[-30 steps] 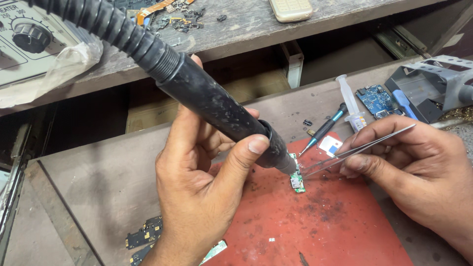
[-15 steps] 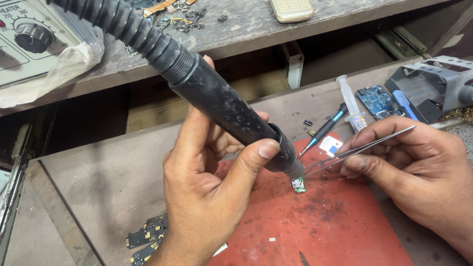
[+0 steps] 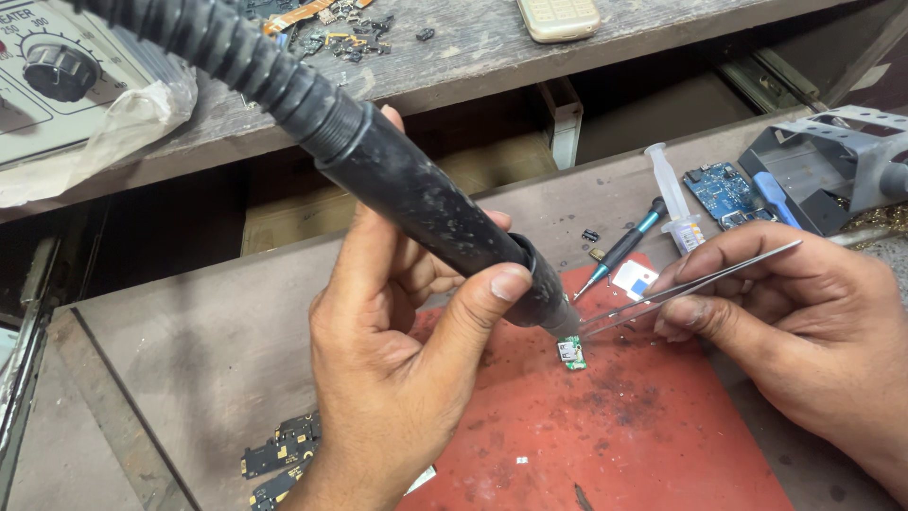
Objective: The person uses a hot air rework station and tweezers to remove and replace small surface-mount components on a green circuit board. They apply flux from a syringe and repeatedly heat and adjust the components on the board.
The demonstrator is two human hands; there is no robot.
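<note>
Two hands close on one tiny green board (image 3: 570,352) lying on the red mat (image 3: 662,445).
Left hand (image 3: 407,378) is wrapped around the black hot-air wand (image 3: 435,213), nozzle angled down just above it; right hand (image 3: 804,312) pinches tweezers (image 3: 681,289) whose tips reach in from the right.

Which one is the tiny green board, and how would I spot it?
Find the red mat between the two hands. The tiny green board lies near its top edge, under the black hot-air nozzle and tweezers tips. It is the only green piece there, with a silver part on top.
</note>
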